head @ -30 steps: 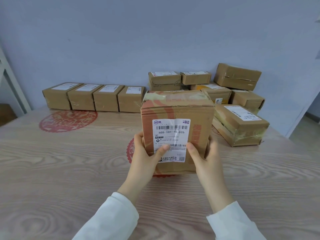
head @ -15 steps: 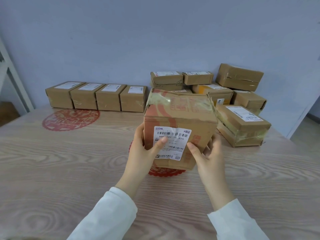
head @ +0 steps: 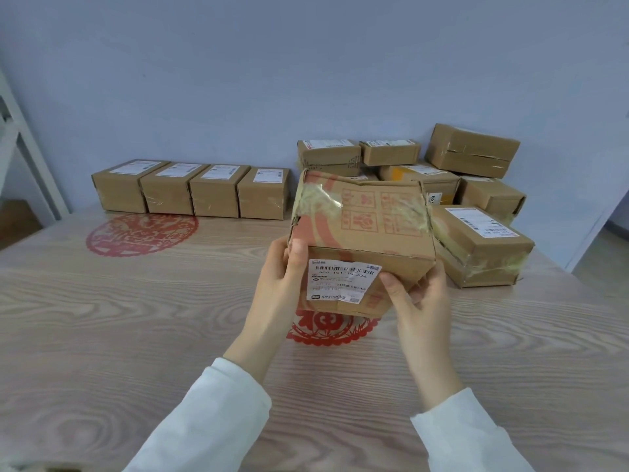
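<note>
A taped cardboard parcel (head: 360, 229) with red printing and a white shipping label (head: 340, 279) is held above the table, tilted so its top faces me. My left hand (head: 279, 284) grips its left side, thumb on the front corner. My right hand (head: 420, 301) holds the lower right side, thumb touching the front face beside the label, fingers hidden behind the box.
A row of labelled boxes (head: 190, 189) lines the wall at the back left. A pile of several parcels (head: 476, 243) fills the back right. Red paper-cut decals (head: 141, 235) lie on the wooden table (head: 102, 335). A white frame (head: 30, 144) stands at far left.
The parcel has tipped toward me, so its taped top now shows and the label face slopes downward. Both hands kept hold; my left thumb slid up to the corner.
</note>
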